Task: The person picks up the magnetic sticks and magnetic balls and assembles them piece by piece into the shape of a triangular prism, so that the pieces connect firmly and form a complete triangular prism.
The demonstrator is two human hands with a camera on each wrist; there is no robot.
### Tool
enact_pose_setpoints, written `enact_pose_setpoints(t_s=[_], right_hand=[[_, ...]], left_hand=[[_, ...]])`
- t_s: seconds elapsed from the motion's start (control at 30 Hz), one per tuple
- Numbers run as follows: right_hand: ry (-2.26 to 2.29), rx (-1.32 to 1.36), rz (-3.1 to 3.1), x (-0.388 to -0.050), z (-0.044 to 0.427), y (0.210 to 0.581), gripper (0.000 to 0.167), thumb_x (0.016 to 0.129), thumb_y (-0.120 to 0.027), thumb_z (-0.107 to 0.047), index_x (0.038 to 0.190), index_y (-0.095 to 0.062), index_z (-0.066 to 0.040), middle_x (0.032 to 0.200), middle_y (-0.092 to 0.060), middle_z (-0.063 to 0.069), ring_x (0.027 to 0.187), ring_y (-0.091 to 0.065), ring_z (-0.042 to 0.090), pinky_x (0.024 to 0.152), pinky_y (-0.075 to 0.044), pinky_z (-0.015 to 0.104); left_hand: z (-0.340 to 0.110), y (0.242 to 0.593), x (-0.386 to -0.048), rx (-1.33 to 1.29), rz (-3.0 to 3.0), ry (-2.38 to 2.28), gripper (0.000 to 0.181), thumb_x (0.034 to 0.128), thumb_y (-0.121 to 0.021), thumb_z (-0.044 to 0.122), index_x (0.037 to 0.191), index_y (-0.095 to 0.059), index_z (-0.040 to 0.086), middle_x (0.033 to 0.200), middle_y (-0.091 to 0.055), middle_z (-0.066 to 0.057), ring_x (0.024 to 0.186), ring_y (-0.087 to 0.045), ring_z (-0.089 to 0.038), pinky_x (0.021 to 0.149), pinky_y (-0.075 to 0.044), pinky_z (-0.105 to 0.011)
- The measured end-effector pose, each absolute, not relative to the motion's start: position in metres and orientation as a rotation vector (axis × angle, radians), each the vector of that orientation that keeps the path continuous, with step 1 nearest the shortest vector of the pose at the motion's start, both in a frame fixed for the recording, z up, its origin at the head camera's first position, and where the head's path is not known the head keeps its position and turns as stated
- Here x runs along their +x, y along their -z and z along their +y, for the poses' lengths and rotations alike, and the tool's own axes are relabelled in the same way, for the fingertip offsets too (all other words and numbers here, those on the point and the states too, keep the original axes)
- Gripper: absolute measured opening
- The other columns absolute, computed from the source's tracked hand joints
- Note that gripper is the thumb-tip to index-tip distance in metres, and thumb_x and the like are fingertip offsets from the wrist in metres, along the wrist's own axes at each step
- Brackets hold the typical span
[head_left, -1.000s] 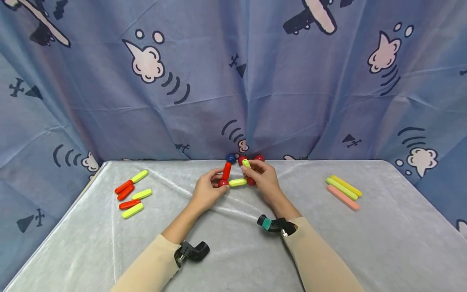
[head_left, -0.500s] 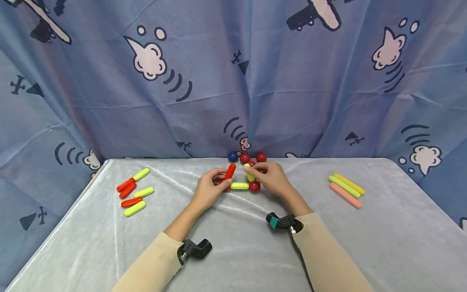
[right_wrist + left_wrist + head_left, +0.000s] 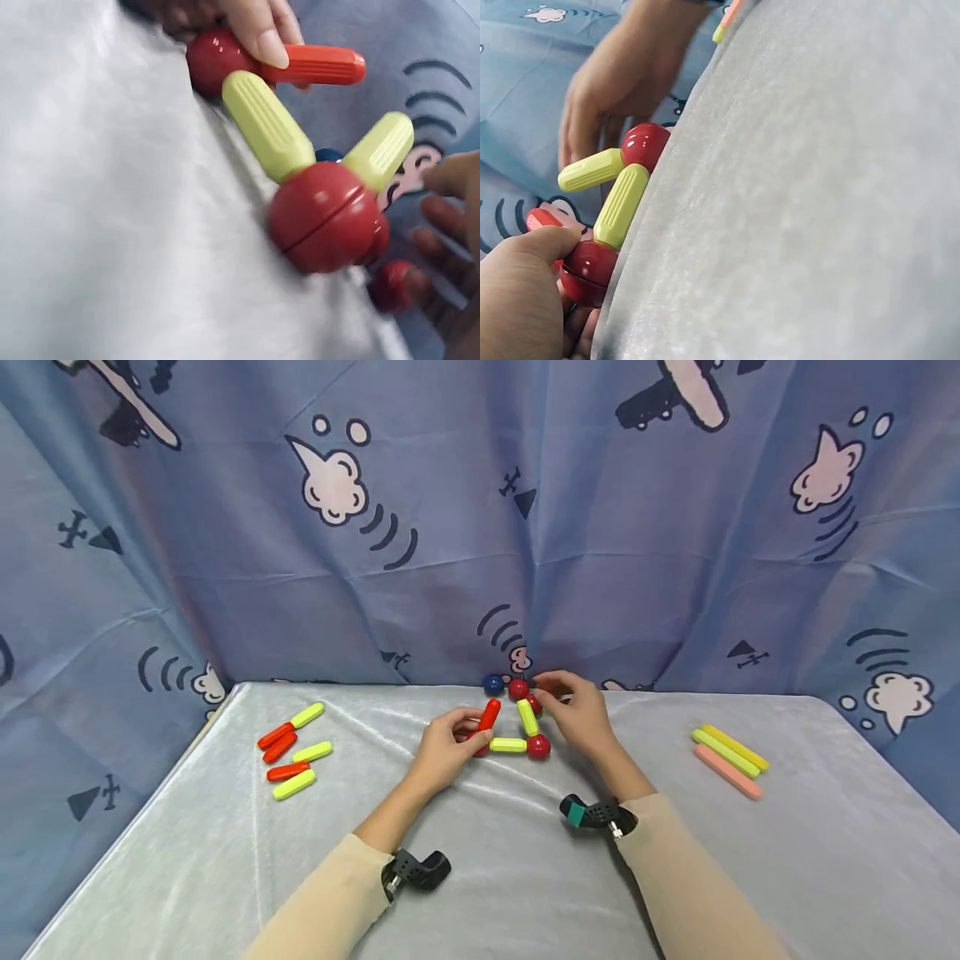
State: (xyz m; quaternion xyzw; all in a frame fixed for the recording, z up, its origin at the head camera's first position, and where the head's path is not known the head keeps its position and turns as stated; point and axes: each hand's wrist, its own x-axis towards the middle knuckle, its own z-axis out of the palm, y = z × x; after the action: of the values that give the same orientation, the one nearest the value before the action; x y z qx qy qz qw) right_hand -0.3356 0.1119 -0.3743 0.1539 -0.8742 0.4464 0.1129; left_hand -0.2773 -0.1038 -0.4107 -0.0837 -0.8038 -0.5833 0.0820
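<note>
My left hand [image 3: 438, 753] grips the red ball [image 3: 590, 271] at the left corner of a joined shape, its thumb by the upright red stick [image 3: 322, 64]. A yellow-green stick [image 3: 508, 745] links that ball to another red ball [image 3: 538, 747], from which a second yellow-green stick [image 3: 528, 718] rises, its far end free. To the right, my right hand [image 3: 587, 717] has its fingers loosely bent beside loose red balls [image 3: 518, 689]; in the right wrist view these fingers are near a red ball [image 3: 390, 286], contact unclear.
A blue ball [image 3: 492, 685] sits at the table's back edge. Several short red and yellow-green sticks [image 3: 295, 784] lie at the left. Longer yellow, green and pink sticks [image 3: 727, 770] lie at the right. A patterned curtain [image 3: 450, 527] hangs behind.
My right hand has let go of the second yellow-green stick, which stays attached to its ball, and moved back toward the loose red balls. My left hand keeps its grip.
</note>
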Motion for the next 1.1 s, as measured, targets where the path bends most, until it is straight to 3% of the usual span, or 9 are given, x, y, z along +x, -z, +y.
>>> enact_pose_setpoints(t_s=[0.23, 0.57, 0.87, 1.1], right_hand=[[-1.097, 0.778, -2.825, -0.366, 0.085, 0.343, 0.031, 0.096, -0.068, -0.017, 0.126, -0.07, -0.008, 0.123, -0.072, 0.013, 0.11, -0.068, 0.029, 0.099, -0.056, 0.046], [-0.618, 1.08, -3.026, -0.386, 0.063, 0.333, 0.042, 0.092, -0.074, -0.015, 0.132, -0.067, -0.006, 0.125, -0.07, 0.014, 0.107, -0.065, 0.028, 0.096, -0.055, 0.043], [-0.577, 0.86, -2.956, -0.386, 0.06, 0.352, 0.03, 0.086, -0.081, -0.019, 0.115, -0.075, -0.012, 0.11, -0.074, 0.009, 0.103, -0.067, 0.024, 0.094, -0.056, 0.042], [-0.855, 0.85, -2.855, -0.381, 0.067, 0.355, 0.032, 0.09, -0.078, -0.024, 0.119, -0.073, -0.01, 0.116, -0.074, 0.011, 0.106, -0.067, 0.027, 0.095, -0.055, 0.044]], left_hand=[[-0.105, 0.413, -0.279, -0.251, -2.378, 1.764, 0.029, 0.0899, -0.075, 0.012, 0.117, -0.071, 0.003, 0.097, -0.076, -0.014, 0.078, -0.068, -0.011, 0.072, -0.055, -0.018], [-0.103, 0.414, -0.28, -0.278, -2.377, 1.751, 0.026, 0.0903, -0.074, 0.013, 0.115, -0.071, 0.005, 0.096, -0.076, -0.013, 0.078, -0.066, -0.012, 0.072, -0.054, -0.019], [-0.104, 0.413, -0.278, -0.265, -2.402, 1.71, 0.027, 0.0907, -0.074, 0.015, 0.116, -0.071, 0.005, 0.095, -0.076, -0.012, 0.078, -0.064, -0.009, 0.073, -0.054, -0.019], [-0.104, 0.412, -0.279, -0.265, -2.417, 1.698, 0.028, 0.0912, -0.073, 0.015, 0.117, -0.071, 0.005, 0.096, -0.076, -0.012, 0.079, -0.064, -0.009, 0.074, -0.054, -0.02]])
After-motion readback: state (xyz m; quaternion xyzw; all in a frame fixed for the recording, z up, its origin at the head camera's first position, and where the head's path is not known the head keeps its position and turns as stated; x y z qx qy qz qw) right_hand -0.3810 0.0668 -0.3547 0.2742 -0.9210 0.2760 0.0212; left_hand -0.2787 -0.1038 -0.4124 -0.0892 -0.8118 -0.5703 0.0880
